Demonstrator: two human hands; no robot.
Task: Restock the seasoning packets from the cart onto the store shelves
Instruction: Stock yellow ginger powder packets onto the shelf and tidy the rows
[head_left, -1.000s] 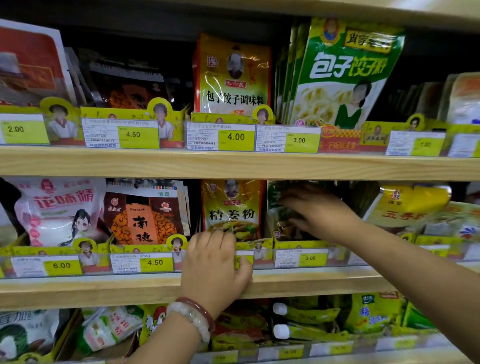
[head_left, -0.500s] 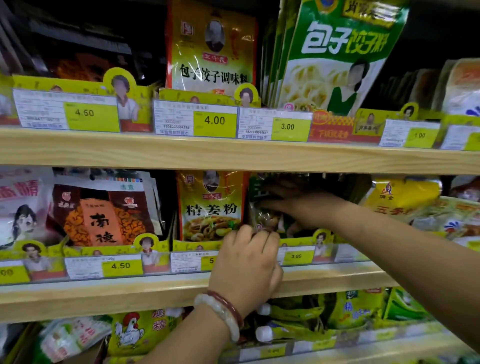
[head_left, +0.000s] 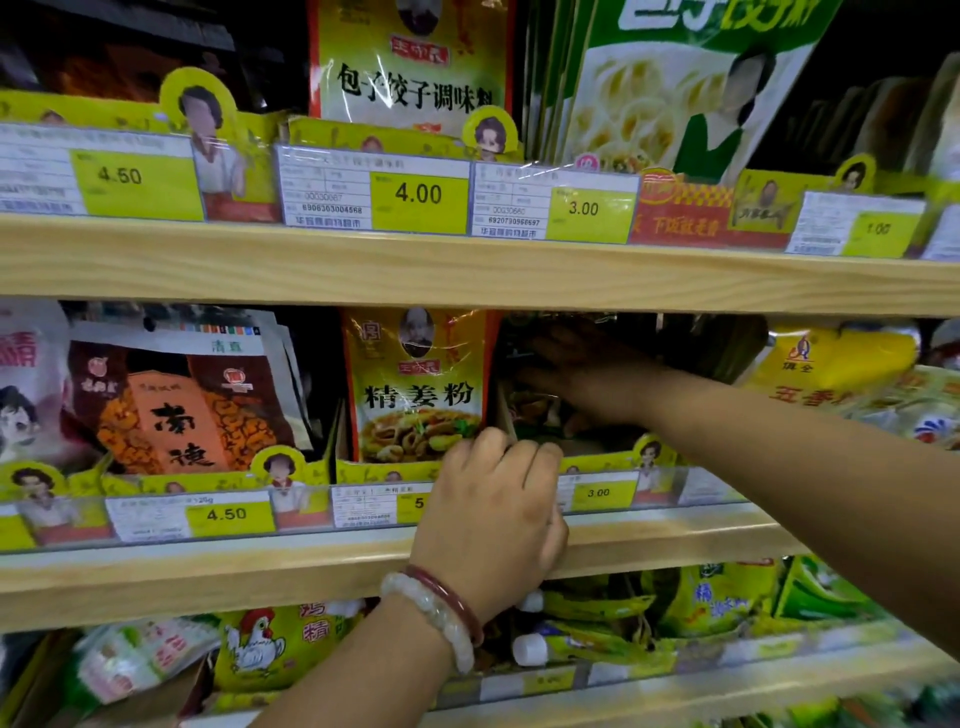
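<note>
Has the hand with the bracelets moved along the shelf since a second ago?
Yes. The left hand slid right along the middle shelf, from below the ginger powder packet toward the 3.00 tag.

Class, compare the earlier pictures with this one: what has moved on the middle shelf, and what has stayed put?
The left hand slid right along the shelf rail, from the 4.50 tag towards the 3.00 tag. The right hand stays among the dark packets. The ginger powder packet is unmoved.

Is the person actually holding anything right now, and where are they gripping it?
The left hand grips the front edge of the middle shelf, fingers curled over the price-tag rail. The right hand lies on dark packets deep in the shelf; whether it grips them cannot be told.
</note>
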